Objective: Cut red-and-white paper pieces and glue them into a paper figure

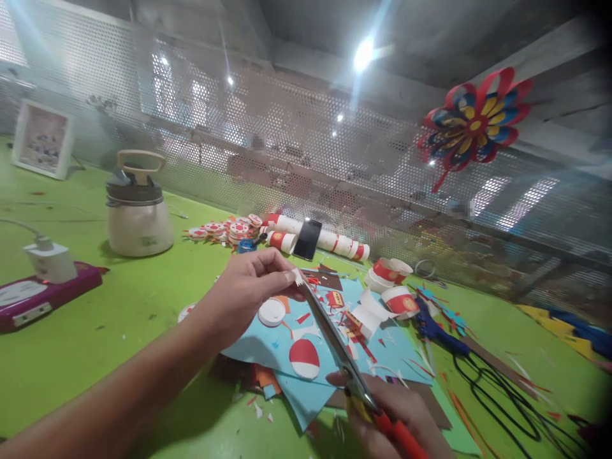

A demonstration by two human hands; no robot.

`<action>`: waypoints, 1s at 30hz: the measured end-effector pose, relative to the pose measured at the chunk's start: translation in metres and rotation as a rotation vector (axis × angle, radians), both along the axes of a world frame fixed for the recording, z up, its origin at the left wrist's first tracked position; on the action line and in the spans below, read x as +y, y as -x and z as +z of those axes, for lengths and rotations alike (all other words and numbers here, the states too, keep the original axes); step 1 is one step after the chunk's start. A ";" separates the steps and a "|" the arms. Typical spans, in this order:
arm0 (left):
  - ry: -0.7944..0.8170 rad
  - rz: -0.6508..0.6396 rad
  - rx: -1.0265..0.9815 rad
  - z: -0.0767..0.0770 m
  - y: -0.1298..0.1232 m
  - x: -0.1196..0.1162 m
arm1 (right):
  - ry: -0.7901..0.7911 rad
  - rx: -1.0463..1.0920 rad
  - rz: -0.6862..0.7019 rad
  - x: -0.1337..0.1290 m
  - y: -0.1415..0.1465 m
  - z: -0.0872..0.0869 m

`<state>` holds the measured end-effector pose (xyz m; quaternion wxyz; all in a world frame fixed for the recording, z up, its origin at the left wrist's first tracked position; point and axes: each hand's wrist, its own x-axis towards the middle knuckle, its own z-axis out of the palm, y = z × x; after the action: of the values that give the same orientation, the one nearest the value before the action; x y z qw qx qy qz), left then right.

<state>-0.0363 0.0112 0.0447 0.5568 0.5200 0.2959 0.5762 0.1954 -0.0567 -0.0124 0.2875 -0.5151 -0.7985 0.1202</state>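
From my remote station I log a green table. Landmark: blue paper, lying near its middle. Left of the paper: jug; farther left, purple power strip. Far back-left of it: photo frame. Behind it: heaped paper discs, red-and-white tube. Right of it: blue tool, black cord. Just before it: paper scraps.

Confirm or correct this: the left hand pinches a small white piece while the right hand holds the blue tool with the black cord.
One thing is wrong: the head view shows the right hand holding scissors; the blue tool lies apart from both hands. The left hand does pinch a small white piece.
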 end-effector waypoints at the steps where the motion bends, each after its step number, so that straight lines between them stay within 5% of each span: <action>1: -0.005 -0.014 0.010 0.001 0.001 0.000 | 0.014 0.003 0.014 0.001 -0.001 0.000; 8: -0.032 -0.043 0.046 0.000 0.005 0.004 | 0.060 -0.031 0.061 0.003 -0.008 -0.003; 16: -0.050 -0.048 0.074 -0.001 0.008 0.005 | -0.083 -0.092 0.084 -0.001 -0.012 0.006; 25: -0.006 -0.095 0.049 0.003 0.009 0.005 | 0.145 0.054 0.095 0.003 -0.005 0.007; 30: -0.006 -0.100 0.051 0.003 0.009 0.005 | 0.100 0.003 0.068 0.003 -0.004 0.005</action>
<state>-0.0451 0.0162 0.0480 0.5754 0.5503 0.2821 0.5352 0.1997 -0.0537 -0.0077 0.2584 -0.5010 -0.8082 0.1704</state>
